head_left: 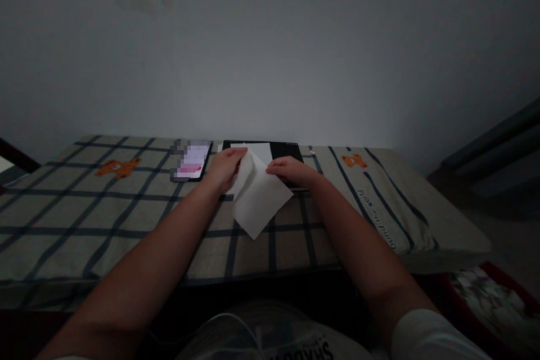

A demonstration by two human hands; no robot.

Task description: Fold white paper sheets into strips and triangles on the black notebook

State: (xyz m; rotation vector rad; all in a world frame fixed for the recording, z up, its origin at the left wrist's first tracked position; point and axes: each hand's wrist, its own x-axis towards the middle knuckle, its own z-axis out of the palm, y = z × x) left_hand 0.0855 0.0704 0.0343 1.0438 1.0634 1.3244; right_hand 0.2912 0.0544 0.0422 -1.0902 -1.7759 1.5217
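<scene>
A white sheet of paper lies partly lifted over a checked cloth. My left hand pinches the paper's upper left edge. My right hand grips the paper's upper right part. The sheet's lower corner points toward me and its far end bends up between both hands. Behind the hands lies a dark flat tablet-like thing, with another white sheet resting on it.
A phone with a lit screen lies left of my left hand. The cloth carries orange bear prints and covers a low surface against a pale wall. A white cable runs across my lap. Patterned fabric lies at the lower right.
</scene>
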